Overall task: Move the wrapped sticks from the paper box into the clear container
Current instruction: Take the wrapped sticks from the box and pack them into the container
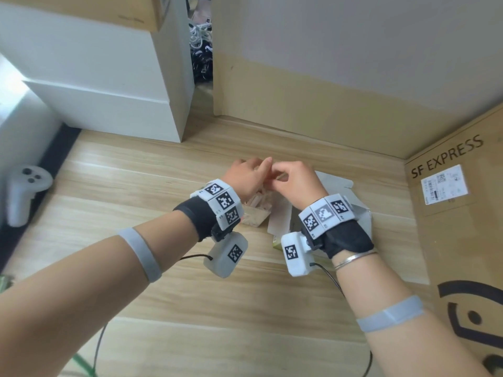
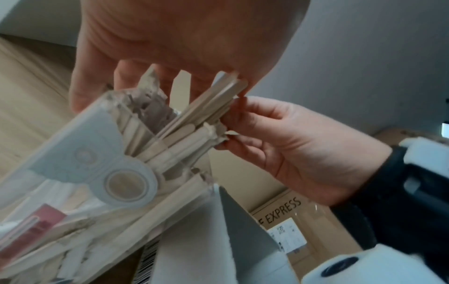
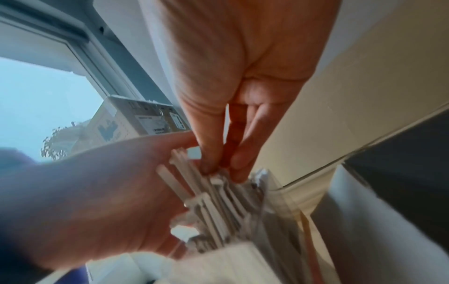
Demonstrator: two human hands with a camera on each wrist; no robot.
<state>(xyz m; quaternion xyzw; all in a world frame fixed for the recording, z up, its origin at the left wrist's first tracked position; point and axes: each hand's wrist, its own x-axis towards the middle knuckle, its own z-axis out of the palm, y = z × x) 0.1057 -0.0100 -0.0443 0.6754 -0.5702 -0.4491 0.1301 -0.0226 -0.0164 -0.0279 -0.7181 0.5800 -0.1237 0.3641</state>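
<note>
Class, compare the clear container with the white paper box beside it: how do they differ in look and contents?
The clear container is see-through plastic, while the paper box is opaque white card. The container is crammed with wrapped sticks, which both hands touch at the top; the box's contents are hidden and no hand touches it. Both stand open on the wooden table.

A wooden tabletop (image 1: 190, 295) carries the setup. A white game controller (image 1: 23, 191) lies at its left edge. A white block (image 1: 109, 104) stands at the back left, with a tan board (image 1: 114, 8) on top. Tangled cables (image 1: 201, 42) fill the gap behind it. A cardboard box (image 1: 462, 213) printed "SF EXPRESS" stands at the right, bearing a shipping label (image 1: 444, 183). A window (image 3: 43, 100) appears in the right wrist view.
</note>
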